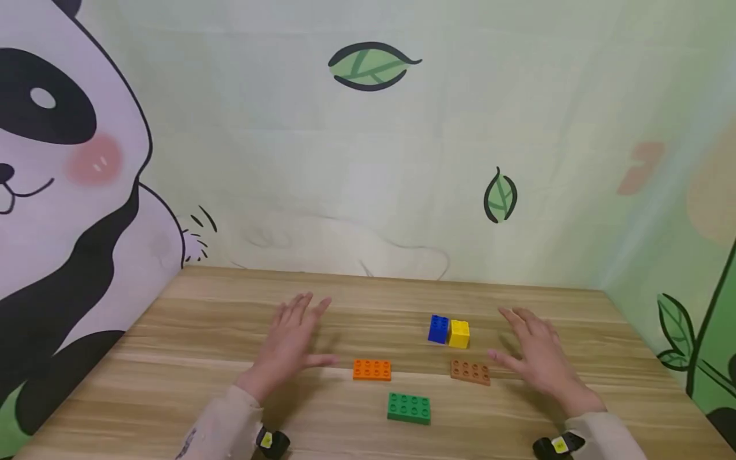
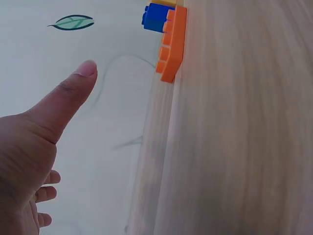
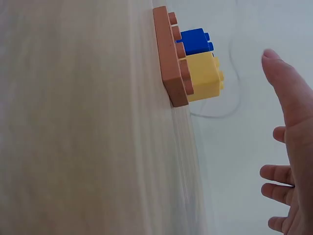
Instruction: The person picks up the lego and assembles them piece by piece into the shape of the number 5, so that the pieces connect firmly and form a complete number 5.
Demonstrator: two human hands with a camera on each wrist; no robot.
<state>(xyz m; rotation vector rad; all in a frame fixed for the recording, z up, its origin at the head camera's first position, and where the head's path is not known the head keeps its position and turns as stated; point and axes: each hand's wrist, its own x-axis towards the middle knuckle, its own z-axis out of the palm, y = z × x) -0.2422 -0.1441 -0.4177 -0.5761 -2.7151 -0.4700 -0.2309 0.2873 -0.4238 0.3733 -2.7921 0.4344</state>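
Several toy building bricks lie apart on a wooden table. An orange brick [image 1: 372, 370] is nearest to my left hand [image 1: 290, 342], which hovers to its left with fingers spread and holds nothing. A brown brick [image 1: 470, 372] lies just left of my right hand [image 1: 537, 358]; that hand is also spread and holds nothing. Behind the brown one, a blue brick [image 1: 438, 329] and a yellow brick [image 1: 459, 334] stand side by side. Closest to me is a green brick [image 1: 409, 408]. The left wrist view shows the thumb [image 2: 68, 98] away from the orange brick [image 2: 173, 46].
The wooden table [image 1: 230, 306] meets a pale backdrop [image 1: 259, 128] at its far edge. A large printed panda [image 1: 109, 211] is on the left, and printed leaves [image 1: 370, 67] are on the backdrop. Each wrist wears a black strapped device [image 1: 273, 442].
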